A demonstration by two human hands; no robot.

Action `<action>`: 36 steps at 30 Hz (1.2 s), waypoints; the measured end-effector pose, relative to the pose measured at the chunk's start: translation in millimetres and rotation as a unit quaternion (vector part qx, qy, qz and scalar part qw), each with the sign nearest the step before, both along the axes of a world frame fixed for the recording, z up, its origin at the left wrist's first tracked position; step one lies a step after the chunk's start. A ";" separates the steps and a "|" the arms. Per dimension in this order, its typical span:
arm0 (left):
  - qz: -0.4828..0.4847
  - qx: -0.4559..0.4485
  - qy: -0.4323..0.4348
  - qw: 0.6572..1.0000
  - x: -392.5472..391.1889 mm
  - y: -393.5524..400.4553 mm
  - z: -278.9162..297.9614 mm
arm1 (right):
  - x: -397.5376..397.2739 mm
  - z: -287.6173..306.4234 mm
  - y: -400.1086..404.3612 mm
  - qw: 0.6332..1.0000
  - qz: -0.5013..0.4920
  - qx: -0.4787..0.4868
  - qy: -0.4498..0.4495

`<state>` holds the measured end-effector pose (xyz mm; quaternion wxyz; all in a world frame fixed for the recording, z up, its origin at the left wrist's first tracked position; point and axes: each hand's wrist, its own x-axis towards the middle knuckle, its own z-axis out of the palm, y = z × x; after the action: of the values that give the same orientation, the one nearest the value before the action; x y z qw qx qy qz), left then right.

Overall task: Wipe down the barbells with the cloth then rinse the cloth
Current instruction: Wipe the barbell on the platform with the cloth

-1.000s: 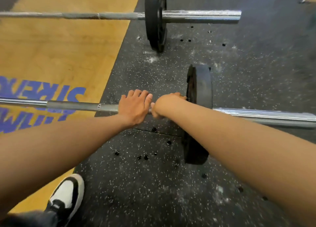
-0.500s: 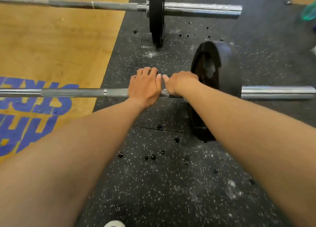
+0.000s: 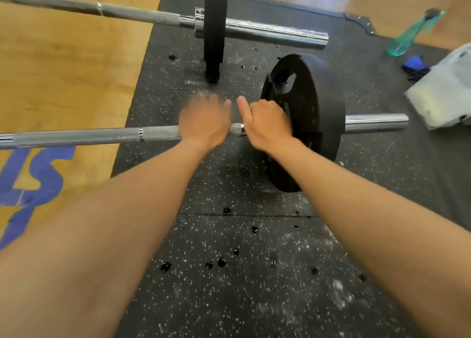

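The near barbell point(image 3: 84, 135) lies across the floor with a black plate point(image 3: 323, 113) on its right sleeve. My left hand point(image 3: 205, 119), blurred, lies over the bar's knurled shaft with its fingers stretched forward. My right hand point(image 3: 266, 123) sits just beside it against the plate, fingers curled over the bar and the index finger raised. A second barbell point(image 3: 267, 30) with a thin black plate point(image 3: 214, 29) lies farther back. A blue cloth point(image 3: 415, 67) rests on the mat at the right, apart from both hands.
A green spray bottle point(image 3: 410, 35) lies at the far right, next to a white plastic bag point(image 3: 446, 90). Black speckled rubber mat point(image 3: 242, 286) covers the middle, and a wooden platform point(image 3: 63, 70) with blue lettering lies left.
The view has shifted right, bringing the cloth, bottle and bag into sight. The near plate shows more of its face. My left fingers have lifted and my right index finger has straightened.
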<state>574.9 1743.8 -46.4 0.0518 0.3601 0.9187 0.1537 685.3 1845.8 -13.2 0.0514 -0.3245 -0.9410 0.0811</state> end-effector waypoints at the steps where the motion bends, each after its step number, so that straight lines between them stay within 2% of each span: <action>1: 0.000 0.000 -0.002 1.000 -2.1 1.4 0.0 | -5.5 -1.7 5.3 1.000 -0.002 0.016 0.009; 3: -0.001 0.008 0.003 1.000 -6.9 5.0 -0.3 | 4.5 -11.1 -1.3 0.997 -0.001 0.051 0.057; 5: 0.003 0.011 0.013 1.000 -9.7 8.4 0.2 | 28.5 -27.3 -16.9 0.995 0.006 0.048 0.086; 7: 0.008 0.011 0.021 1.000 -11.2 10.6 -1.0 | 40.8 -35.2 -21.9 0.995 0.017 0.061 0.079; 9: 0.016 0.010 0.016 1.000 -12.2 12.4 -1.7 | 20.4 -29.6 -11.3 0.992 0.009 0.092 0.086; 12: 0.020 0.007 0.013 1.000 -14.5 14.4 -3.5 | -21.7 -11.5 13.7 0.998 -0.010 0.053 0.022; 14: 0.021 0.011 0.013 1.000 -17.0 14.7 -3.6 | -24.8 -10.3 16.4 0.997 -0.005 0.068 0.023; 18: 0.023 0.021 0.027 0.999 -12.2 13.6 -4.1 | 18.2 -36.0 -14.5 0.987 -0.009 0.117 0.107; 21: 0.023 0.018 0.035 0.999 -1.1 7.7 -5.0 | 22.9 -30.6 -17.2 0.989 -0.006 0.122 0.078; 22: 0.024 0.017 0.038 0.999 2.3 4.8 -4.9 | 14.1 -19.1 -14.1 0.993 -0.008 0.111 0.050; 24: 0.026 0.016 0.042 0.999 9.5 -1.3 -4.3 | -8.1 5.0 -4.4 0.996 -0.019 0.054 -0.063; 26: 0.023 0.017 0.052 0.998 16.5 -7.4 -4.7 | -17.4 14.1 1.4 0.993 -0.027 0.015 -0.116; 27: 0.023 0.019 0.055 0.998 20.0 -10.2 -4.0 | -13.1 11.9 -1.7 0.993 -0.032 0.016 -0.113; 30: 0.014 0.014 0.074 0.997 33.5 -20.1 -2.6 | 30.5 -12.4 -31.4 0.996 -0.031 0.084 -0.006; 32: 0.008 0.012 0.090 0.996 44.5 -27.6 -1.7 | 48.0 -13.2 -42.1 0.995 -0.018 0.100 -0.002; 34: 0.020 0.021 0.098 0.995 55.6 -35.7 -4.1 | 33.4 3.3 -32.3 0.993 -0.004 0.059 -0.098; 36: 0.030 0.028 0.100 0.994 63.6 -41.8 -4.3 | 15.3 21.5 -23.5 0.981 -0.016 -0.037 -0.189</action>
<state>638.5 1702.0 -50.7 -0.0553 0.3476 0.9249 0.1439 700.6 1822.3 8.3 -0.1381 -0.3506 -0.9248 0.0519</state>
